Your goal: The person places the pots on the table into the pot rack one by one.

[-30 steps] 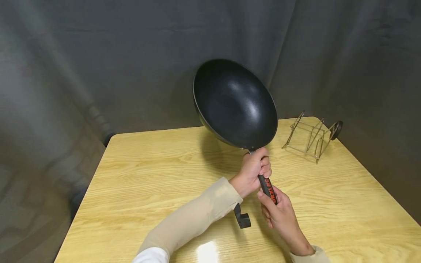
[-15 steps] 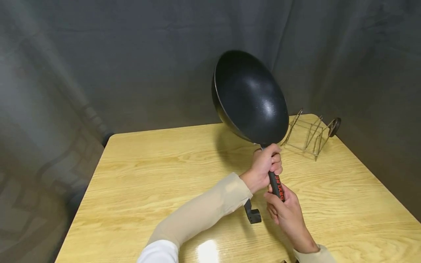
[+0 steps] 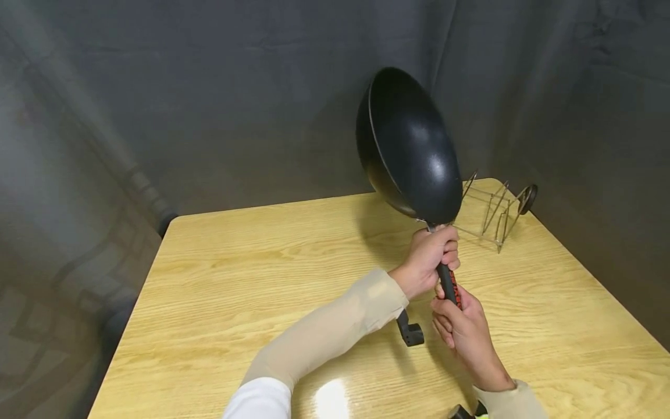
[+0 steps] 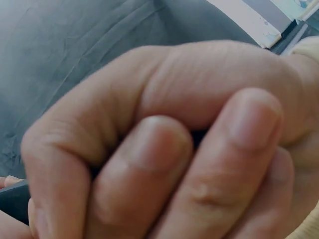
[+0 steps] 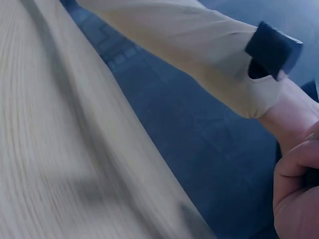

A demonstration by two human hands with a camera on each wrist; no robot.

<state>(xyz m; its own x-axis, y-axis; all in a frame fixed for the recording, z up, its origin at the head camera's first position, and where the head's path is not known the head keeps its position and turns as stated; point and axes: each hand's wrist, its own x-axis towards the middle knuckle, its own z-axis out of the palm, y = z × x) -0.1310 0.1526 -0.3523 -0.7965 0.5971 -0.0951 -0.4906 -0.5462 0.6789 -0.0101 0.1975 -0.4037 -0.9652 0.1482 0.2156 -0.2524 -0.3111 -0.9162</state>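
The wok [image 3: 413, 151] is held tilted above the tabletop [image 3: 251, 262], long axis directed upward toward the far edge, its handle [image 3: 447, 282] clamped in the curled fingers of the left hand [image 3: 426, 256] and, nearer its end, the right hand [image 3: 467, 333].

The person wears a close-fitting beige sleeve [image 3: 324, 337] along the left forearm, with white cloth [image 3: 262, 398] at its elbow end, a beige right sleeve [image 3: 510, 401], and a black bracket [image 3: 410, 333] at the left wrist.
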